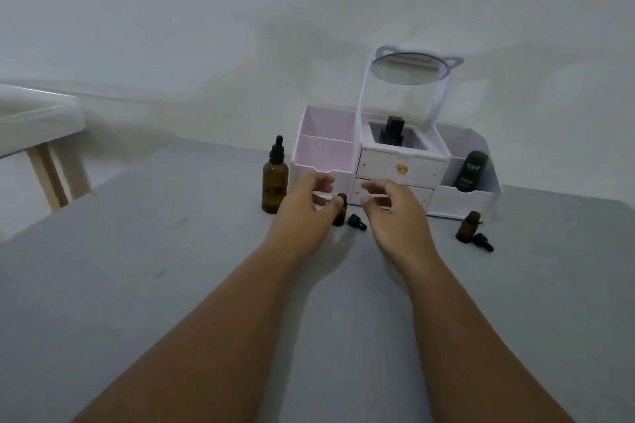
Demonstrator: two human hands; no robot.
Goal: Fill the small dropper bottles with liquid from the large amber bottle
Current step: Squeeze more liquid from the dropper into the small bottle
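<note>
Where the grey worktop (171,285) meets the pale wall, a white organiser (395,165) stands with a round mirror (407,70) raised above it on a cat-eared frame. Off to the far left, apart from the worktop, is the edge of a white piece of furniture (37,120) on a wooden leg. The organiser's two small drawers sit directly behind both grips, and a loose dropper cap (356,221), black, lies on its side on the worktop between them.

The organiser's left compartments have pink inner walls. Its centre well holds a black bottle (391,134), upright, and its right tray holds a dark tube (471,172) lettered "Kahf", leaning a little. The large amber bottle (275,178) stands upright just left of the organiser with a black dropper top on; how much liquid is in it cannot be told. One small amber bottle (340,215) stands uncapped in front of the drawers. A second small bottle (468,227) stands uncapped near the organiser's right corner, with another black cap (482,241) lying just beside it.

Both bare forearms reach forward from the bottom edge and converge. The left grip (302,213) has its thumb against the neck of the small amber bottle, fingers curled loosely above; whether it actually pinches the bottle cannot be told. The right grip (395,213) hovers just right of the loose dropper cap, fingers loosely curled, with nothing visible in them.
</note>
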